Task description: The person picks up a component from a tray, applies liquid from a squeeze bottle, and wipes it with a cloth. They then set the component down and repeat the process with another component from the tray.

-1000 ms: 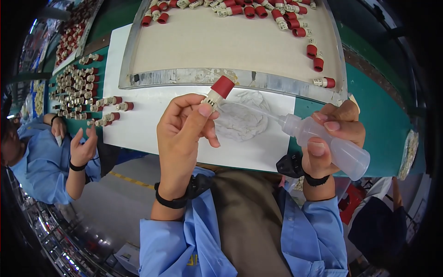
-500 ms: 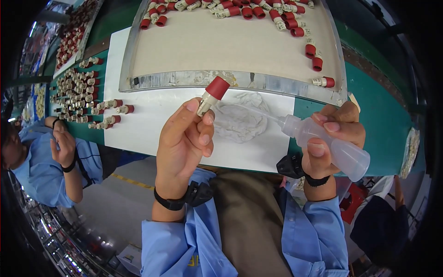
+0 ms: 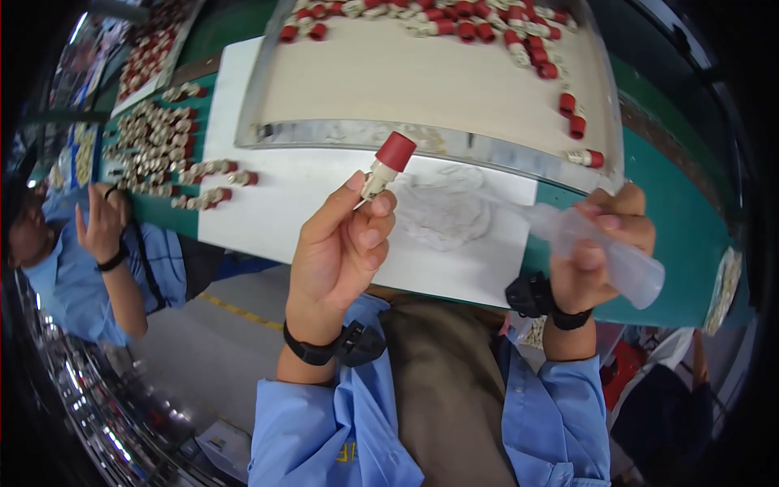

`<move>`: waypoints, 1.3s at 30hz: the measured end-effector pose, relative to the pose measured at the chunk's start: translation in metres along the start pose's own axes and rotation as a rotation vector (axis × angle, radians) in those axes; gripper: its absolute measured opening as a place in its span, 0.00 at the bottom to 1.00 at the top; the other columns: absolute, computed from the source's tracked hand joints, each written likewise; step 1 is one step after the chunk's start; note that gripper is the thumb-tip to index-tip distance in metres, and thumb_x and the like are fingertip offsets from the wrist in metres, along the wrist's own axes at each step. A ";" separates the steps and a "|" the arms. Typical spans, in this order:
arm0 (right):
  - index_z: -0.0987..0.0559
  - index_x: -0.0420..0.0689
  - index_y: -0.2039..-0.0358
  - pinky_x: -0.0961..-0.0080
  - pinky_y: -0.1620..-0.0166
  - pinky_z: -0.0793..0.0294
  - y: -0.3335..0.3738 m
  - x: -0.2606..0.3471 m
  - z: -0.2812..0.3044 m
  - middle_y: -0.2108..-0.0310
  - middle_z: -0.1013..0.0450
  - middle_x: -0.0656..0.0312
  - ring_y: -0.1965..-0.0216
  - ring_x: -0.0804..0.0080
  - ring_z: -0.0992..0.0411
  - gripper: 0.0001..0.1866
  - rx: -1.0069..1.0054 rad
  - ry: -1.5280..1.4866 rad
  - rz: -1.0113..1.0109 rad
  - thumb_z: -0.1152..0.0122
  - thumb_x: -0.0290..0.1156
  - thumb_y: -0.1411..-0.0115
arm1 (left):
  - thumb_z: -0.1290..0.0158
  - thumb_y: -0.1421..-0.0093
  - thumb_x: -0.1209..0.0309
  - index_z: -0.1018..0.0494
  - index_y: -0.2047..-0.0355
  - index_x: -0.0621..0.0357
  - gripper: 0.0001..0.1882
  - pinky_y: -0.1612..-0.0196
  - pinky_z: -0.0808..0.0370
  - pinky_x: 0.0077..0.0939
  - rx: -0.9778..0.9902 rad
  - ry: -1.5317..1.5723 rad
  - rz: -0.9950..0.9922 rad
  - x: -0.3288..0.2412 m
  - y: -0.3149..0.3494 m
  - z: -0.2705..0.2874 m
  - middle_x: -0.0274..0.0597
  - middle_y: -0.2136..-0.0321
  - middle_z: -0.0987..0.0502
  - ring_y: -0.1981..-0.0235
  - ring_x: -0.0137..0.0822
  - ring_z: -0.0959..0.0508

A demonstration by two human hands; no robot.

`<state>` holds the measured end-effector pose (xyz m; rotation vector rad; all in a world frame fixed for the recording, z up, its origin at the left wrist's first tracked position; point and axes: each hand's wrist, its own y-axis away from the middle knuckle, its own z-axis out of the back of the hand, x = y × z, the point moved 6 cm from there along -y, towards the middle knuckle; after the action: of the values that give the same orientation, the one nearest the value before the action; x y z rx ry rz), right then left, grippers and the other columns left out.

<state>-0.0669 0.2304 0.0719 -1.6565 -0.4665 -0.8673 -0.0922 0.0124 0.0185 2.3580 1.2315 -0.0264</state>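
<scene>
Between the thumb and fingertips of my left hand is a small cream cylindrical part with a red cap, the cap pointing up and slightly right. My right hand is wrapped round a translucent plastic squeeze bottle, tilted so its thin nozzle points left. The bottle and fingers are blurred. Below the nozzle, a crumpled white cloth lies on a white sheet. The nozzle's tip is too faint to place against the cloth or the part.
A metal-rimmed tray at the far side holds many similar red-capped parts. To the left, rows of such parts stand on the green table. Another person in blue sits at the left. A clear bag lies at the right edge.
The whole view has shifted, so table and hands appear farther right. The capped part is held a little more upright. Both hands keep their holds.
</scene>
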 end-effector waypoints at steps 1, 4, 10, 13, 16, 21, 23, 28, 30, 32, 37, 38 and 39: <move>0.31 0.42 0.69 0.83 0.70 0.37 -0.002 -0.001 -0.002 0.72 0.39 0.61 0.74 0.76 0.38 0.17 0.011 -0.023 0.002 0.38 0.39 0.51 | 0.61 0.37 0.66 0.38 0.56 0.67 0.16 0.84 0.32 0.13 -0.046 -0.125 -0.126 -0.009 0.006 0.007 0.41 0.75 0.30 0.81 0.22 0.32; 0.30 0.40 0.66 0.81 0.70 0.36 -0.009 -0.008 0.018 0.70 0.39 0.61 0.73 0.77 0.39 0.16 -0.187 -0.081 0.023 0.41 0.39 0.49 | 0.59 0.38 0.68 0.37 0.57 0.65 0.14 0.83 0.31 0.14 -0.157 -0.373 -0.394 -0.034 0.031 0.024 0.41 0.74 0.30 0.80 0.22 0.32; 0.30 0.37 0.63 0.87 0.76 0.40 -0.009 -0.028 0.047 0.68 0.35 0.60 0.77 0.84 0.41 0.17 -0.389 -0.243 -0.180 0.43 0.38 0.47 | 0.51 0.44 0.76 0.31 0.64 0.63 0.07 0.77 0.31 0.20 -1.125 -1.786 -1.158 -0.150 0.154 0.034 0.39 0.74 0.29 0.80 0.27 0.30; 0.30 0.36 0.63 0.90 0.78 0.42 -0.011 -0.031 0.041 0.68 0.33 0.60 0.79 0.86 0.42 0.17 -0.359 -0.244 -0.196 0.43 0.37 0.46 | 0.50 0.47 0.78 0.28 0.68 0.60 0.06 0.74 0.31 0.27 -1.272 -2.236 -1.026 -0.189 0.168 0.049 0.42 0.74 0.29 0.78 0.36 0.28; 0.29 0.36 0.63 0.92 0.80 0.44 -0.010 -0.033 0.036 0.70 0.32 0.61 0.80 0.87 0.43 0.17 -0.351 -0.208 -0.195 0.43 0.37 0.46 | 0.51 0.49 0.80 0.27 0.67 0.60 0.09 0.73 0.32 0.26 -1.197 -2.369 -1.041 -0.210 0.151 0.077 0.46 0.73 0.29 0.77 0.37 0.29; 0.29 0.36 0.65 0.91 0.80 0.45 -0.012 -0.033 0.036 0.73 0.32 0.61 0.81 0.87 0.43 0.16 -0.364 -0.160 -0.187 0.43 0.37 0.46 | 0.51 0.49 0.79 0.27 0.64 0.60 0.11 0.72 0.32 0.26 -0.995 -2.344 -1.039 -0.213 0.134 0.094 0.47 0.70 0.28 0.78 0.38 0.29; 0.28 0.36 0.66 0.91 0.80 0.45 -0.014 -0.033 0.038 0.73 0.32 0.61 0.81 0.86 0.43 0.15 -0.374 -0.182 -0.180 0.44 0.36 0.46 | 0.51 0.48 0.79 0.28 0.62 0.59 0.12 0.71 0.31 0.30 -1.038 -2.274 -0.973 -0.214 0.135 0.096 0.48 0.69 0.29 0.75 0.42 0.28; 0.28 0.37 0.67 0.89 0.79 0.46 -0.027 -0.029 0.063 0.75 0.32 0.62 0.81 0.85 0.44 0.12 -0.389 -0.245 -0.109 0.45 0.35 0.44 | 0.50 0.47 0.77 0.29 0.58 0.60 0.15 0.71 0.31 0.28 -1.078 -2.259 -0.968 -0.216 0.136 0.091 0.48 0.67 0.29 0.75 0.41 0.28; 0.28 0.38 0.69 0.87 0.79 0.47 -0.033 -0.029 0.072 0.75 0.32 0.63 0.82 0.85 0.44 0.11 -0.454 -0.284 -0.101 0.45 0.34 0.44 | 0.49 0.47 0.76 0.30 0.57 0.61 0.16 0.72 0.31 0.23 -1.184 -2.290 -1.031 -0.214 0.142 0.069 0.45 0.66 0.28 0.76 0.32 0.28; 0.28 0.38 0.70 0.87 0.79 0.47 -0.037 -0.028 0.080 0.75 0.32 0.63 0.82 0.85 0.44 0.10 -0.493 -0.296 -0.089 0.45 0.33 0.44 | 0.49 0.47 0.76 0.30 0.57 0.60 0.16 0.73 0.31 0.22 -1.018 -2.168 -1.066 -0.207 0.128 0.047 0.44 0.66 0.28 0.76 0.30 0.29; 0.28 0.39 0.73 0.85 0.79 0.48 -0.036 -0.027 0.108 0.78 0.33 0.65 0.82 0.85 0.44 0.08 -0.642 -0.264 -0.066 0.44 0.31 0.45 | 0.46 0.49 0.75 0.29 0.58 0.59 0.16 0.73 0.32 0.19 -0.370 -1.838 -0.830 -0.137 0.044 -0.047 0.35 0.66 0.27 0.75 0.23 0.30; 0.28 0.39 0.74 0.85 0.80 0.48 -0.037 -0.020 0.118 0.78 0.33 0.65 0.82 0.85 0.44 0.08 -0.675 -0.237 -0.049 0.44 0.31 0.45 | 0.45 0.50 0.75 0.29 0.59 0.60 0.16 0.73 0.32 0.19 -0.228 -1.958 -0.736 -0.106 0.013 -0.076 0.35 0.68 0.27 0.75 0.24 0.30; 0.28 0.39 0.74 0.85 0.80 0.48 -0.036 -0.028 0.116 0.79 0.33 0.66 0.82 0.85 0.44 0.08 -0.689 -0.253 -0.059 0.43 0.31 0.45 | 0.45 0.51 0.76 0.29 0.60 0.60 0.15 0.72 0.31 0.21 -0.015 -2.045 -0.766 -0.079 -0.008 -0.091 0.36 0.69 0.27 0.74 0.28 0.29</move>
<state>-0.0761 0.3548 0.0653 -2.4133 -0.4110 -0.9241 -0.1633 -0.0059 0.1145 0.6015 0.6741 -1.9261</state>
